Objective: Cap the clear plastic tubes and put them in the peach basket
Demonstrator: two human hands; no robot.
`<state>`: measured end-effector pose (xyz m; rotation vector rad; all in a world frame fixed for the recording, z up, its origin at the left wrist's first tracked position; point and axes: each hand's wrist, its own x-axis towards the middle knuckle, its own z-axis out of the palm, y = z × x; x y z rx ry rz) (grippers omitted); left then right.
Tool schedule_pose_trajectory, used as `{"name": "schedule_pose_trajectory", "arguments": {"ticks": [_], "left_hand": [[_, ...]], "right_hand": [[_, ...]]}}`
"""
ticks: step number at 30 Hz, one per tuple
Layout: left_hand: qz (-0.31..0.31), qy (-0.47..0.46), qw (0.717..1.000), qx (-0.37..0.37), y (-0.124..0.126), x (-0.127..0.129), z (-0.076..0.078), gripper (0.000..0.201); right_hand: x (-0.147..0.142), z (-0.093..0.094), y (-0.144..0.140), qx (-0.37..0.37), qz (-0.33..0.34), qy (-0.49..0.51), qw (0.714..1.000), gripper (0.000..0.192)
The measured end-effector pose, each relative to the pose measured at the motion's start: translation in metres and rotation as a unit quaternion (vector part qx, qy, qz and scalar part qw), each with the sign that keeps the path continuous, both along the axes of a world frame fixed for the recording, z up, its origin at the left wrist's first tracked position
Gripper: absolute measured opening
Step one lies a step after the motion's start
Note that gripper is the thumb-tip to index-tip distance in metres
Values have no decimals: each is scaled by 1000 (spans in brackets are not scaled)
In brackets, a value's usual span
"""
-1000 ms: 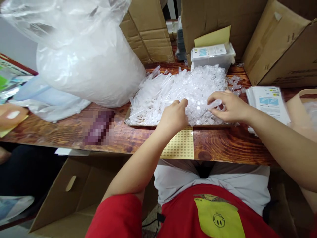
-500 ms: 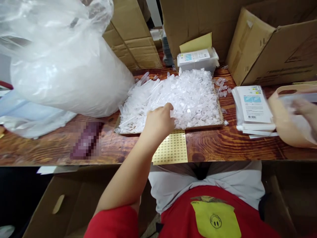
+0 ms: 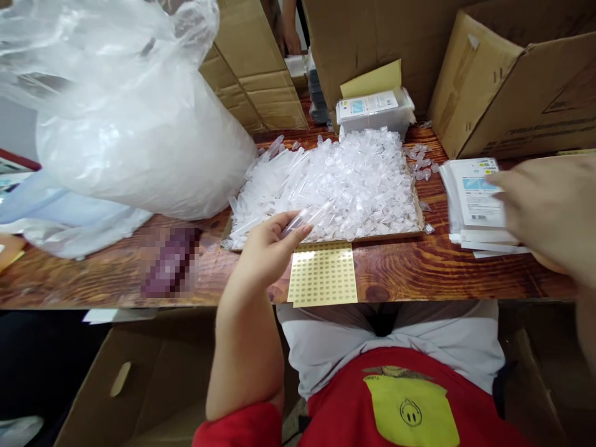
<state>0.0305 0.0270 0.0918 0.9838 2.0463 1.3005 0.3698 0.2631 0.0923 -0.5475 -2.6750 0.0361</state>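
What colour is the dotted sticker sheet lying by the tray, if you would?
Pale yellow sticker sheet, rows of small round dots; head view.

Left hand (image 3: 265, 251) pinched shut, forearm raised — right hand (image 3: 549, 211) blurred, fingers extended

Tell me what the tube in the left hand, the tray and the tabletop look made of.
Tube: clear plastic, glossy and see-through. Tray: likely cardboard, matte brown rim. Tabletop: wood or wood-look laminate, shiny, bold grain.
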Motion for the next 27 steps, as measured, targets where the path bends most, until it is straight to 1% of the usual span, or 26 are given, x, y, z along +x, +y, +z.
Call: {"name": "schedule_pose_trajectory", "arguments": {"ticks": [1, 2, 4, 5, 7, 9, 11, 14, 18, 22, 24, 25, 27], "left_hand": [[1, -55, 998, 27, -1, 3, -5, 29], [5, -110, 993, 51, -2, 6, -10, 26], [22, -214, 972, 97, -4, 14, -17, 25], [30, -263, 957, 115, -5, 18, -20, 28], [36, -351, 925, 138, -7, 25, -24, 36], [35, -413, 899, 144, -9, 31, -28, 45], [34, -448, 881, 146, -11, 38, -32, 45], [32, -466, 871, 152, -11, 50, -41, 39], [11, -464, 873, 150, -5, 65, -53, 35], [3, -452, 877, 162, 5, 73, -61, 39], [2, -444, 878, 178, 9, 74, -63, 42], [1, -440, 878, 185, 10, 75, -63, 42], [-1, -437, 878, 195, 12, 75, -61, 44]], "right_hand": [[-26, 3, -10, 94, 4, -20, 995, 25], [-52, 3, -17, 148, 49, -47, 987, 24], [-97, -4, -24, 152, 135, -95, 974, 26], [-116, -9, -25, 147, 162, -115, 969, 27], [-145, -20, -26, 138, 181, -148, 963, 30], [-163, -27, -27, 139, 176, -164, 961, 32], [-173, -28, -28, 142, 171, -171, 960, 30], [-181, -25, -31, 149, 174, -182, 956, 27], [-187, -22, -34, 150, 159, -191, 957, 20], [-189, -23, -30, 129, 152, -200, 959, 17], [-188, -24, -23, 89, 160, -191, 964, 18], [-186, -25, -19, 57, 163, -174, 970, 20], [-180, -26, -12, -31, 166, -103, 980, 21]]}}
